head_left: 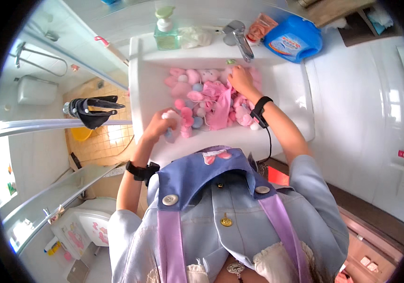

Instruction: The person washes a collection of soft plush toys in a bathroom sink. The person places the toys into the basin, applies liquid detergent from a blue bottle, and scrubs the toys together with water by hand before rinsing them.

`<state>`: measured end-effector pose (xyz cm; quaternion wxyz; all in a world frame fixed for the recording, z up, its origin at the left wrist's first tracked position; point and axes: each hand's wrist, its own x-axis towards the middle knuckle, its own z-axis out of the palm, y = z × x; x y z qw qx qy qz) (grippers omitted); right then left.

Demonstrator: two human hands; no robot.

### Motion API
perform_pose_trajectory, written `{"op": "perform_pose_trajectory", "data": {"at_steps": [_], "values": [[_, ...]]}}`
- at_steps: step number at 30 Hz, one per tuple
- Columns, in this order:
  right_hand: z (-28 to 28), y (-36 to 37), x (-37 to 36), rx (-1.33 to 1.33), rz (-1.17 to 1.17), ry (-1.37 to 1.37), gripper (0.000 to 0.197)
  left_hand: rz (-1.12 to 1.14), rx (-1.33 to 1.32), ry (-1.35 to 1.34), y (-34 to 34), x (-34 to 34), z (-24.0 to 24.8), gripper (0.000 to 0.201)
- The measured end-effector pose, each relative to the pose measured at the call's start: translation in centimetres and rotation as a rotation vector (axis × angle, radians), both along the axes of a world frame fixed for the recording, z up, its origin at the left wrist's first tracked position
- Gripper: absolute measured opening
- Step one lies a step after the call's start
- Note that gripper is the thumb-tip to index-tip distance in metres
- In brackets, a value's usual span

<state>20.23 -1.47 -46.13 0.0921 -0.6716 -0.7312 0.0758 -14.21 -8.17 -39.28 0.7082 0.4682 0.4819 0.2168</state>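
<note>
A white rectangular sink (pixel 220 141) holds a heap of soft pink plush pieces (pixel 180 88) with white and blue pompoms. Among them lies a flat pink cloth (pixel 220 113). Over the sink's near left rim, my left hand (pixel 158 126) is closed around a small pale pink-and-white plush piece (pixel 171 123); its lower end looks bluish. My right hand (pixel 242 81) reaches into the heap's far right part, below the faucet. Its fingers curl down against the pink pieces, and what they pinch, if anything, is hidden.
Along the sink's back edge stand a green pump bottle (pixel 166 35), a crumpled clear bag (pixel 195 37), the metal faucet (pixel 239 40), a pinkish pouch (pixel 262 27) and a blue detergent jug (pixel 292 40). To the left, dark cloth (pixel 95 109) hangs near a glass partition.
</note>
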Motion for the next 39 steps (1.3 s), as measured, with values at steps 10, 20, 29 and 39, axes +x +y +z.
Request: {"op": "perform_pose_trajectory", "data": {"at_steps": [10, 20, 29, 39], "values": [[-4.8, 1.3, -2.3, -0.246, 0.145, -0.142, 0.064, -0.227, 0.305, 0.17, -1.2, 3.6, -2.7, 0.048], [-3.3, -0.7, 3.0, -0.253, -0.06, -0.028, 0.039, -0.753, 0.523, 0.351, 1.2, 8.4, 0.8, 0.051], [0.6, -4.4, 7.2, 0.064, -0.056, 0.761, 0.027, -0.565, 0.9, 0.502, 7.5, 7.1, -5.4, 0.049], [3.8, -4.7, 4.3, -0.417, -0.2, -0.105, 0.015, -1.075, 0.728, 0.558, 6.6, 9.4, -3.2, 0.083]]}}
